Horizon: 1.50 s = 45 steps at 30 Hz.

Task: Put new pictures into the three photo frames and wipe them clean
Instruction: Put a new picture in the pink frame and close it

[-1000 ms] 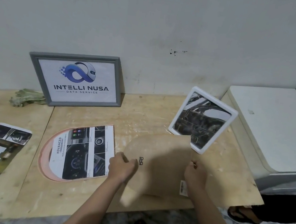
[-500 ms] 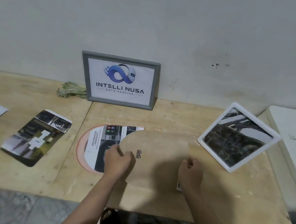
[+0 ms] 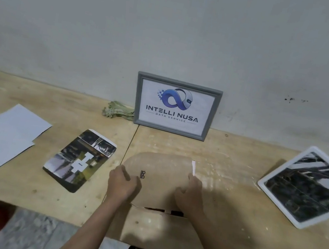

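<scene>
Tabletop (image 3: 229,156): pale plywood, its far edge against a grey-white wall.
White sheets (image 3: 2,137): lying overlapped at the left edge.
Arched backing board (image 3: 157,179): brown, flat on the tabletop near the front edge, at the middle; a small metal hanger (image 3: 142,174) shows on it and a white paper edge sticks out at its upper right corner.
Grey frame (image 3: 176,106): leaning upright on the wall at the far edge, holding an "INTELLI NUSA" logo print.
White frame (image 3: 309,186): at the right edge, tilted, with a dark picture in it.
Loose photo print (image 3: 79,159): left of the board, lying flat and askew, well apart from it.
Folded cloth (image 3: 118,110): at the far edge, touching the grey frame's left side.
Left hand (image 3: 121,184): fingers curled, pressing on the board's left rim.
Right hand (image 3: 189,193): grip curled over the board's right rim.
</scene>
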Motion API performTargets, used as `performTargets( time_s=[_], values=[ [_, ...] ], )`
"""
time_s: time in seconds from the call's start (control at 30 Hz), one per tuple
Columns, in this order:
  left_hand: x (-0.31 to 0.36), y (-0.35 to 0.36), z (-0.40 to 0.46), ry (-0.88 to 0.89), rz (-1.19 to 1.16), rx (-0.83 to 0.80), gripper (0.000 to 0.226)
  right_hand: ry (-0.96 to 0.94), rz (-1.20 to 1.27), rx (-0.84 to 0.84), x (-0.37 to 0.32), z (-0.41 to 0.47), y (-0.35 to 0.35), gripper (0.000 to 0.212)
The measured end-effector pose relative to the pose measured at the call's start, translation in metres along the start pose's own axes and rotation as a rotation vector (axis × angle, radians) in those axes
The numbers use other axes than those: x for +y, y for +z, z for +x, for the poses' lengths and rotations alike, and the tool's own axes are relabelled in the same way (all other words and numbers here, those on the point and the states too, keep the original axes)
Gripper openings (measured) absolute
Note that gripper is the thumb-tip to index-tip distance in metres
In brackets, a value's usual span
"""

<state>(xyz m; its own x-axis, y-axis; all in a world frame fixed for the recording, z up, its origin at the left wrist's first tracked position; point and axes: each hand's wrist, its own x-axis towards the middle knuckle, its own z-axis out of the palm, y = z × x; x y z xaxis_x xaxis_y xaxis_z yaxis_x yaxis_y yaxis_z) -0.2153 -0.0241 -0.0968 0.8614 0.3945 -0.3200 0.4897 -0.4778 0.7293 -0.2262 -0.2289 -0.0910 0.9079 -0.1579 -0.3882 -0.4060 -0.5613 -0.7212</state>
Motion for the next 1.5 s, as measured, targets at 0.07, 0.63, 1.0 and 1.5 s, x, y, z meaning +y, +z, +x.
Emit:
performTargets(
  time_s=[0.07,0.63,1.0,1.5],
  values=[
    [-0.002,-0.002,0.003,0.013,-0.001,-0.023,0.027,-0.012,-0.040,0.017,-0.001,0.005,0.005,0.064],
    [-0.016,-0.002,-0.004,0.184,0.149,-0.166,0.064,-0.002,-0.176,0.127,0.018,0.006,0.032,0.069],
    [-0.025,0.006,-0.014,0.283,0.604,-0.256,0.071,-0.121,-0.490,0.042,0.037,0.002,0.036,0.073],
    [-0.035,0.004,-0.006,0.294,0.653,-0.333,0.106,-0.260,-0.603,-0.327,0.049,0.022,-0.017,0.110]
  ],
)
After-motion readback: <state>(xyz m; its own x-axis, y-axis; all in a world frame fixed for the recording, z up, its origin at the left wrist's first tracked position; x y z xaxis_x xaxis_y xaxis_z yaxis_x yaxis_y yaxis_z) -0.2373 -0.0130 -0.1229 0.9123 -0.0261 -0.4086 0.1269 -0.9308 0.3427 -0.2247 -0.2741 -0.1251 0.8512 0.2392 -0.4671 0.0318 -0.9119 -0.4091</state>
